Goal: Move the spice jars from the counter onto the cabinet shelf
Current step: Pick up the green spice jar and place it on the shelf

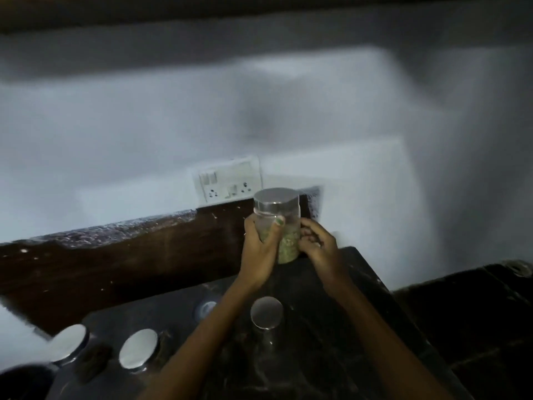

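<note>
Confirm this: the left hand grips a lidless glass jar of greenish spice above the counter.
Wrong in one respect: the head view shows the jar has its silver lid on. The left hand does grip it above the counter.

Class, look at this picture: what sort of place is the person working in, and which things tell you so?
Most likely a home kitchen. A dark stone counter carries several jars with shiny lids, a switch-and-socket plate sits on the wall behind, and the left hand grips a jar of greenish spice.

Dark stone counter (331,342) carries four steel-lidded jars (266,313).
</note>
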Available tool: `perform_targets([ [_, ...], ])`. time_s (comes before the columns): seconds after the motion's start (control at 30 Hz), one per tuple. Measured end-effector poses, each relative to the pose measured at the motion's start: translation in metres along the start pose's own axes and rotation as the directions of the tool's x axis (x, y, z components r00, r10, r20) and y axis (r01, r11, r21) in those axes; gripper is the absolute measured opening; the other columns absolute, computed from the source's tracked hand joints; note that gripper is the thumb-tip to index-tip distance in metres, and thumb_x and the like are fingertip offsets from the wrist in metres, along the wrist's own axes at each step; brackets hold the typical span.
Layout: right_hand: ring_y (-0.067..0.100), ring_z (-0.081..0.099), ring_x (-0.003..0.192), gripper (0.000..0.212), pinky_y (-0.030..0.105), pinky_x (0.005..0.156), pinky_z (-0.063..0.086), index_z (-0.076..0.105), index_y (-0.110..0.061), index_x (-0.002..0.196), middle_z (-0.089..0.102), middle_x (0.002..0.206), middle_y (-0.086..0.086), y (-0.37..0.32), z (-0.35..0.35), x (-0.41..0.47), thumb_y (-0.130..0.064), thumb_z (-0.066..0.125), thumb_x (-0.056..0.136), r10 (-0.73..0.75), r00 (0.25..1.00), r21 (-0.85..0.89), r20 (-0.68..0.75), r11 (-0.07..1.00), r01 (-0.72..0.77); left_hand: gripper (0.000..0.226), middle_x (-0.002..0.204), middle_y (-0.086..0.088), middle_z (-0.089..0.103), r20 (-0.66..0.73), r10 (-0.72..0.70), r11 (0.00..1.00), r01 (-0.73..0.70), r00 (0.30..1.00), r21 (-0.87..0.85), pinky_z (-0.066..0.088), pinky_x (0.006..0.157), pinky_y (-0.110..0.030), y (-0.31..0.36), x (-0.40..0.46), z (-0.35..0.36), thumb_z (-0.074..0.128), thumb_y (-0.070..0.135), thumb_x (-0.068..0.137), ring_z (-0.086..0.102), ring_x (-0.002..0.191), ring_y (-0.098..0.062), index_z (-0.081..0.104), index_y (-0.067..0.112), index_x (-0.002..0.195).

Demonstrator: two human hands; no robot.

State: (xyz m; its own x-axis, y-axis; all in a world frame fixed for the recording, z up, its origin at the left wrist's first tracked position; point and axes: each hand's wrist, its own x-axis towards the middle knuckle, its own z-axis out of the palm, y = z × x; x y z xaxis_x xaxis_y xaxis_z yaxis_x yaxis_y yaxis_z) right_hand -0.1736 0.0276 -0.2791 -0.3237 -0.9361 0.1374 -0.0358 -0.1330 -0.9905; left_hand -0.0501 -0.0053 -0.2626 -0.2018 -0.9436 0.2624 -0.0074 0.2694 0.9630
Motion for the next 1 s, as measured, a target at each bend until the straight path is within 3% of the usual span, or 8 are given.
perform_targets([
  [0.13, 0.013, 0.060, 0.100, 0.036, 0.035, 0.087, 0.046, 0.061, -0.021, 0.117, 0.066, 0.106, 0.002, -0.051, 0.052, -0.005, -0.005, 0.045, 0.089, 0.019, 0.989, 0.366, 0.150, 0.928, -0.074, 0.065, 0.106, -0.006, 0.062, -0.134, 0.060, 0.995, -0.070, 0.989, -0.072, 0.055, 0.068, -0.018, 0.059, 0.008, -0.048, 0.046, 0.054, 0.079, 0.067, 0.087, -0.003, 0.047, 0.005, 0.121],
  [0.27, 0.019, 0.062, 0.100, 0.036, 0.040, 0.086, 0.048, 0.062, -0.021, 0.112, 0.069, 0.106, 0.002, -0.080, 0.104, -0.019, -0.035, 0.056, 0.080, 0.019, 0.916, 0.611, 0.402, 0.739, -0.284, 0.075, 0.108, -0.023, 0.066, -0.211, 0.080, 0.989, -0.105, 0.974, -0.108, 0.057, 0.081, -0.043, 0.104, 0.002, -0.088, 0.037, 0.063, 0.079, 0.067, 0.097, -0.032, 0.053, 0.001, 0.118],
  [0.43, 0.025, 0.063, 0.099, 0.052, 0.045, 0.085, 0.053, 0.054, -0.015, 0.125, 0.062, 0.109, 0.013, -0.104, 0.149, -0.037, -0.037, 0.061, 0.079, -0.059, 0.822, 0.681, 0.567, 0.595, -0.427, 0.066, 0.092, -0.012, 0.074, -0.178, 0.064, 0.992, -0.082, 0.982, -0.098, 0.059, 0.067, -0.031, 0.132, -0.006, -0.132, 0.028, 0.067, 0.086, 0.072, 0.081, -0.024, 0.065, 0.015, 0.105],
  [0.6, 0.025, 0.067, 0.097, 0.058, 0.040, 0.079, 0.057, 0.044, -0.014, 0.125, 0.063, 0.114, 0.014, -0.119, 0.171, -0.049, -0.021, 0.069, 0.073, -0.135, 0.916, 0.746, 0.378, 0.630, -0.215, 0.046, 0.090, 0.000, 0.075, -0.151, 0.124, 0.989, -0.134, 0.981, -0.060, 0.054, 0.060, -0.019, 0.142, -0.010, -0.153, 0.027, 0.053, 0.097, 0.072, 0.082, -0.012, 0.062, 0.024, 0.103],
  [0.7, 0.015, 0.068, 0.096, 0.062, 0.029, 0.076, 0.057, 0.043, -0.021, 0.120, 0.061, 0.114, 0.009, -0.126, 0.181, -0.055, -0.012, 0.078, 0.070, -0.235, 0.965, 0.597, 0.118, 0.793, 0.120, 0.044, 0.113, -0.002, 0.063, -0.173, 0.118, 0.989, -0.132, 0.978, -0.071, 0.055, 0.071, -0.020, 0.141, -0.017, -0.150, 0.047, 0.043, 0.095, 0.067, 0.097, -0.009, 0.046, 0.014, 0.128],
  [0.8, 0.018, 0.059, 0.110, 0.066, 0.018, 0.071, 0.054, 0.040, -0.030, 0.119, 0.047, 0.128, 0.013, -0.132, 0.186, -0.060, -0.003, 0.076, 0.072, -0.385, 0.922, 0.433, -0.033, 0.826, 0.360, 0.060, 0.126, -0.008, 0.060, -0.184, 0.091, 0.977, -0.124, 0.979, -0.173, 0.054, 0.088, -0.028, 0.145, -0.023, -0.148, 0.062, 0.037, 0.087, 0.065, 0.107, -0.014, 0.036, 0.015, 0.137],
  [0.9, 0.019, 0.056, 0.115, 0.068, 0.024, 0.078, 0.054, 0.037, -0.030, 0.127, 0.051, 0.127, 0.005, -0.135, 0.178, -0.061, -0.017, 0.075, 0.071, -0.445, 0.891, 0.432, 0.087, 0.823, 0.368, 0.068, 0.130, -0.014, 0.058, -0.119, 0.110, 0.966, -0.134, 0.987, -0.222, 0.047, 0.101, -0.047, 0.157, -0.025, -0.154, 0.064, 0.043, 0.084, 0.061, 0.114, -0.026, 0.038, 0.012, 0.139],
  [1.0, 0.015, 0.061, 0.108, 0.066, 0.030, 0.079, 0.054, 0.041, -0.028, 0.132, 0.062, 0.113, -0.006, -0.141, 0.165, -0.061, -0.028, 0.071, 0.073, -0.385, 0.880, 0.528, 0.277, 0.826, 0.195, 0.061, 0.125, -0.021, 0.060, -0.067, 0.150, 0.951, -0.163, 0.986, -0.262, 0.048, 0.099, -0.049, 0.163, -0.026, -0.162, 0.054, 0.044, 0.084, 0.061, 0.113, -0.034, 0.047, 0.007, 0.132],
])
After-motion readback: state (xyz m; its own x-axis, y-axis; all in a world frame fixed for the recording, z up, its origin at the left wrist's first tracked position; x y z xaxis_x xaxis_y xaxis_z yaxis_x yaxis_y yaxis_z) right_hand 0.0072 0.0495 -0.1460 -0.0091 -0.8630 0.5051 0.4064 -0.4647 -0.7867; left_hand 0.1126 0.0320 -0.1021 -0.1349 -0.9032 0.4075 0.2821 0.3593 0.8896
